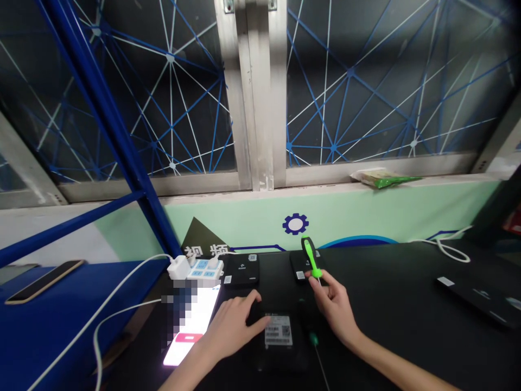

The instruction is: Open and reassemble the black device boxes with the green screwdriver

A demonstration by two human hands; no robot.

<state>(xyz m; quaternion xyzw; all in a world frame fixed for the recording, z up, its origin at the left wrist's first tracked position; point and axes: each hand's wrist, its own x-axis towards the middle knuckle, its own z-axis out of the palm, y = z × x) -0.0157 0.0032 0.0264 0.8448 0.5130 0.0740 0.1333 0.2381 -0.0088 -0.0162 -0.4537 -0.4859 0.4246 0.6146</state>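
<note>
My left hand point(234, 326) lies on a small black box point(280, 339) with a white label, fingers curled over its left edge. My right hand point(334, 304) pinches the shaft of a green-and-black screwdriver point(311, 258), which stands upright just behind that box. A second screwdriver with a green tip point(315, 345) lies on the black table point(391, 304) below my right wrist.
Two more black boxes point(242, 270) point(301, 266) lie further back. A lit phone point(193, 323) lies left of my left hand, by a white power strip point(199, 269) with cables. Another phone point(43, 281) rests on the blue surface. A flat black device point(480, 296) lies far right.
</note>
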